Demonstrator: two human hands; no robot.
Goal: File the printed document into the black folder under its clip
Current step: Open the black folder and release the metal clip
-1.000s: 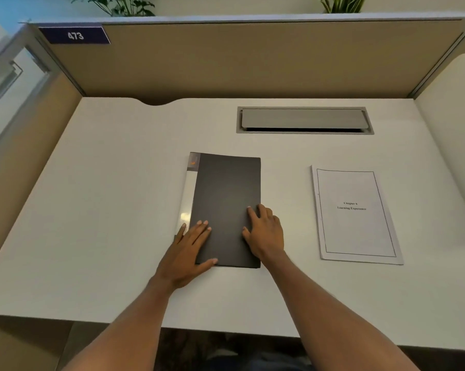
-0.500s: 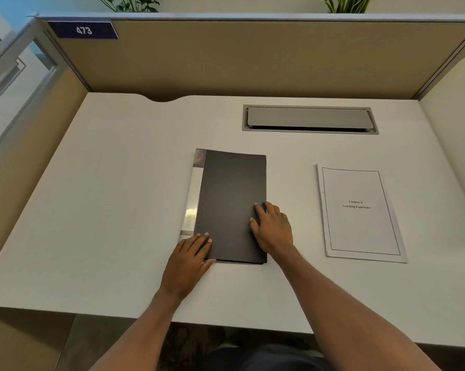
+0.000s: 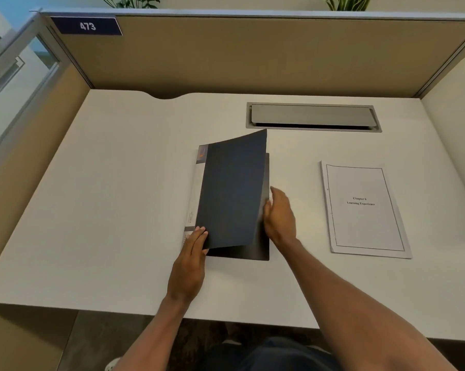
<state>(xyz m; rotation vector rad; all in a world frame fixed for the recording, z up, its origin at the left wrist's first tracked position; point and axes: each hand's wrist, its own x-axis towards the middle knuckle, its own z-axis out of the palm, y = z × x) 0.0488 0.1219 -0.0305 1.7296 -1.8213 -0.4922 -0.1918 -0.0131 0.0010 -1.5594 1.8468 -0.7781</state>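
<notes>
The black folder (image 3: 231, 194) lies in the middle of the white desk (image 3: 113, 210), spine with a white label to the left. Its front cover is lifted at the right edge and curves upward. My right hand (image 3: 279, 218) is at that right edge, fingers under the raised cover. My left hand (image 3: 191, 261) rests flat on the folder's lower left corner by the spine. The printed document (image 3: 365, 210), titled "Chapter 6 Learning Experience", lies flat to the right, apart from both hands. The clip inside the folder is hidden by the cover.
A grey cable hatch (image 3: 313, 117) is set into the desk behind the folder. Beige partition walls (image 3: 252, 54) close the desk at the back and both sides, with a blue "473" plate (image 3: 87, 26) at the upper left. The desk's front edge runs just below my wrists.
The folder was shut flat; now its front cover is raised at the right edge by my right hand. My left hand slid down to the lower left corner by the spine.
</notes>
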